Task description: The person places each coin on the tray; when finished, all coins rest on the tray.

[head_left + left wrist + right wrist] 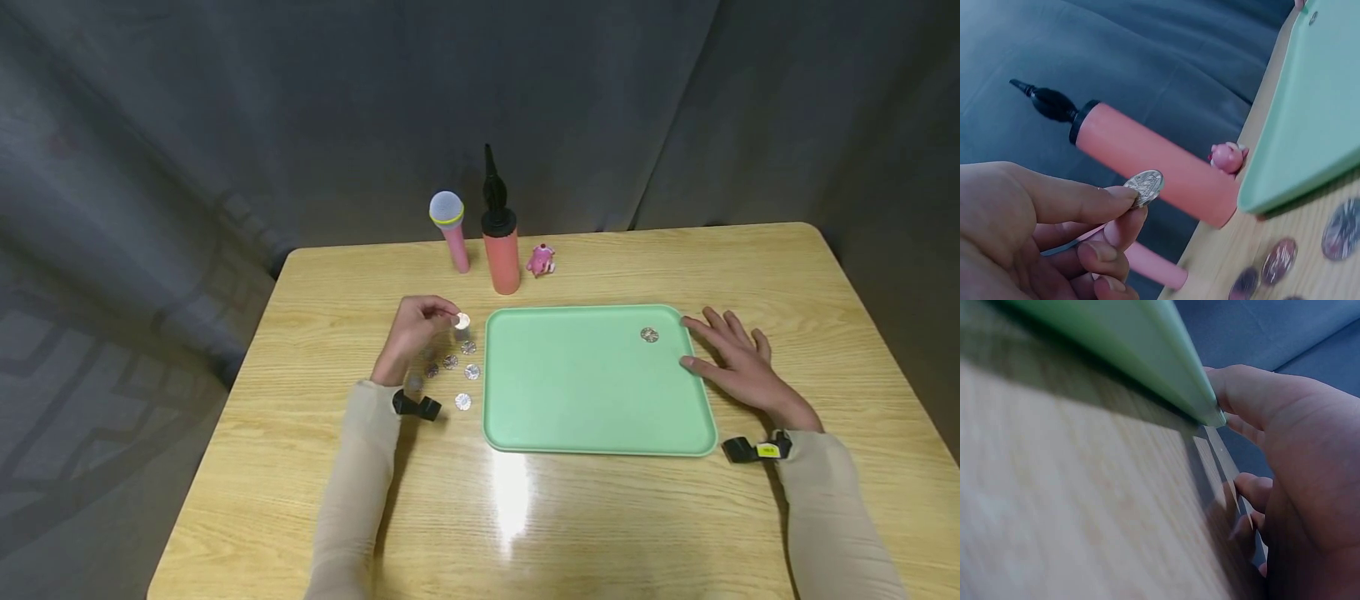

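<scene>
Between its thumb and forefinger, my left hand (417,331) pinches a silver coin (1146,187), raised above the table to the left of the green tray (592,444). Below that hand several more coins (472,372) lie scattered on the wood. One coin (649,335) lies inside the tray near its far right corner. At the tray's right side is my right hand (738,367), fingers spread and relaxed, thumb and forefinger at the rim. The right wrist view shows the tray's edge (1175,369) beside this hand, with other fingers low by the tabletop.
Behind the tray on the wooden table (600,533) stands a coral hand pump (504,262) with a black nozzle. To its left is a pink toy microphone (454,237), to its right a small pink figurine (541,260). A dark curtain (570,108) hangs behind the table.
</scene>
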{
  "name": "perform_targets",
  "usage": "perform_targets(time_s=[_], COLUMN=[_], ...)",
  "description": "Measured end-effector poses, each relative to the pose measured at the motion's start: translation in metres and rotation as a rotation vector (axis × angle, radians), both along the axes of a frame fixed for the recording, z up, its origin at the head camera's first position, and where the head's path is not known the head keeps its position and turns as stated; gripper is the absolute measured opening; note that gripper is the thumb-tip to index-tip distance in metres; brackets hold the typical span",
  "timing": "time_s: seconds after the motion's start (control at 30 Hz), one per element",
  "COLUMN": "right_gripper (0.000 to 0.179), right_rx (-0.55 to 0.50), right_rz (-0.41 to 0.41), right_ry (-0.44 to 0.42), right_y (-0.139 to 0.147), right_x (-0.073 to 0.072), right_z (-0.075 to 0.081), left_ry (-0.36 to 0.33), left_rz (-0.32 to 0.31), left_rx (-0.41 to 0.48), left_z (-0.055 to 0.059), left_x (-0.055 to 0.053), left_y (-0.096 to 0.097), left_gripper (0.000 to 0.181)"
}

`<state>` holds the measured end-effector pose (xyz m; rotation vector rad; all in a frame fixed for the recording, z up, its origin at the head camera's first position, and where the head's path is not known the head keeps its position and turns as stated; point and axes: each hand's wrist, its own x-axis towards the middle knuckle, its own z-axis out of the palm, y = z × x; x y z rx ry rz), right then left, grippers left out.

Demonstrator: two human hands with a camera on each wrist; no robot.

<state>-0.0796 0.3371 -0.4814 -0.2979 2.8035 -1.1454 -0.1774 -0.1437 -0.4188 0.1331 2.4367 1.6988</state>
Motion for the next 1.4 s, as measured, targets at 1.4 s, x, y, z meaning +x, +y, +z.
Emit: perform_targets(time_s=[1.4], right_gripper=[0.069], right_rx=[-0.003], right_rz=[-0.002], right_ry=[-0.018], right_y=[0.001], right_x=[-0.001], right_z=[0.0], left_ry=[-0.076], left_rz=[-0.262], left_rx=[0.083], left_z=[-0.007], left_x=[-0.003], left_y=[0.132], left_gripper=[0.011])
